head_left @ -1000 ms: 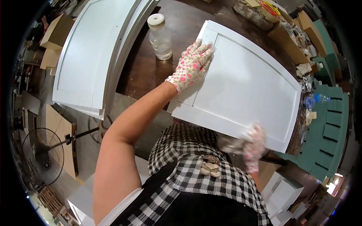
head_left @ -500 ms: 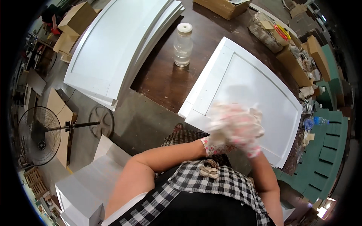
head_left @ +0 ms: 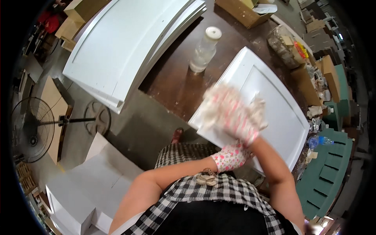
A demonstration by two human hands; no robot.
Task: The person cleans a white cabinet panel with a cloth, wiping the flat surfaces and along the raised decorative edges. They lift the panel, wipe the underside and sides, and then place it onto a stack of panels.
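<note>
My right hand (head_left: 242, 124), in a pink-and-white glove, is over a white framed panel (head_left: 284, 121) at the near edge of the brown table. It grips a crumpled off-white cloth (head_left: 209, 107); both are smeared by motion. Close below the right wrist is my left hand (head_left: 232, 157), in a white glove with a pink flower print, at the panel's near edge. Its fingers are hidden behind the right wrist, so I cannot see what it touches. A clear jar (head_left: 203, 53) with a white lid and clear liquid inside stands beyond the panel's left corner.
Stacked white panels (head_left: 113, 51) overhang the table (head_left: 172, 86) at left. Cardboard boxes (head_left: 243, 13) and a plastic bag of items (head_left: 284, 47) line the far and right sides. A floor fan (head_left: 33, 129) and a white carton (head_left: 82, 184) stand left, a green panel (head_left: 327, 172) right.
My right hand with the cloth has swung up and left across the panel toward its left corner. The left glove shows more below it. The whole view has shifted slightly.
</note>
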